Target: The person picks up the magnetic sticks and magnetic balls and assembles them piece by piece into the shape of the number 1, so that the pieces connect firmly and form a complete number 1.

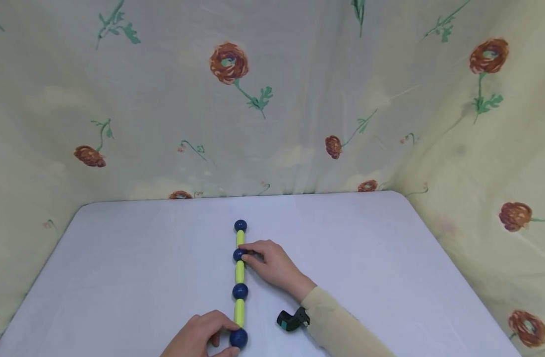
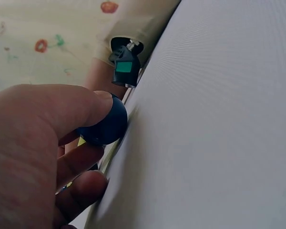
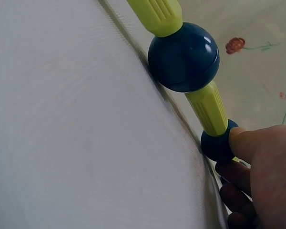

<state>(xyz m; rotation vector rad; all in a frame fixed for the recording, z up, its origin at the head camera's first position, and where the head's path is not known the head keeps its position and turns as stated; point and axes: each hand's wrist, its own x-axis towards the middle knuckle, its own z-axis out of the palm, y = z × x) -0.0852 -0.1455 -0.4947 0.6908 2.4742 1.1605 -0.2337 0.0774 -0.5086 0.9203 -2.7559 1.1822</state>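
Observation:
A straight chain of dark blue balls joined by yellow-green ridged rods runs away from me down the table's middle. My left hand (image 1: 200, 333) pinches the nearest blue ball (image 1: 239, 339) between thumb and fingers; the left wrist view shows this ball (image 2: 109, 124) close up. Further along, my right hand (image 1: 272, 264) grips another ball (image 1: 238, 255) from the right side, thumb on it in the right wrist view. Between the hands lie a third ball (image 1: 240, 291), the near rod (image 1: 239, 313) and the middle rod (image 1: 239, 271). Beyond the right hand are the far rod (image 1: 240, 238) and far ball (image 1: 240, 225).
The white table (image 1: 120, 277) has rounded far corners. A flower-printed curtain (image 1: 299, 99) hangs behind it and along both sides. A small black wrist camera (image 1: 292, 320) sticks out from the beige right sleeve (image 1: 339, 322), low over the table.

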